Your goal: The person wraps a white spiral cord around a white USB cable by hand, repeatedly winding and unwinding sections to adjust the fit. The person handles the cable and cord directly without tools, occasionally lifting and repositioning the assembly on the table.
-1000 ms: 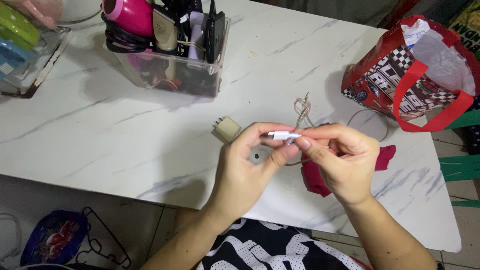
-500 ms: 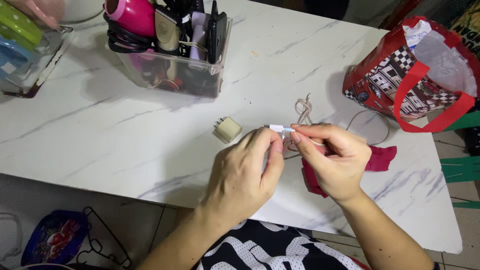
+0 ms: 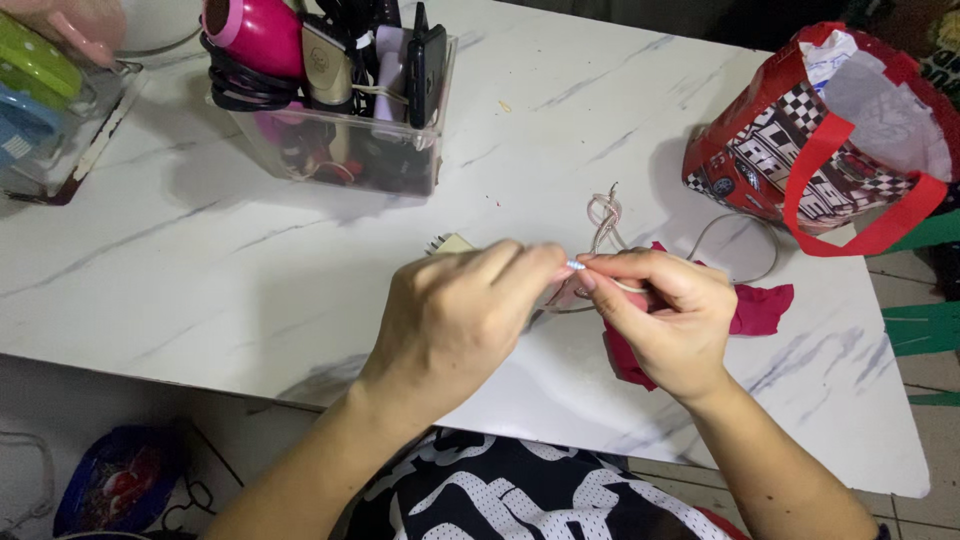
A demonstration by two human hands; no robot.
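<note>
Cable plug (image 3: pixel 574 265) pinched between left hand (image 3: pixel 455 315), right hand (image 3: pixel 665 315) fingertips.

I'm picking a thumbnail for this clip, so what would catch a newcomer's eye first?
Both hands meet mid-table: the left hand and right hand pinch a small white cable plug between them. At the far right stands a red checkered bag. At the back, a clear plastic bin holds a pink hair dryer.

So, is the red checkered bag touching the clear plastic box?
Apart. The head view shows bare marble table between the red checkered bag and the clear plastic box.
</note>
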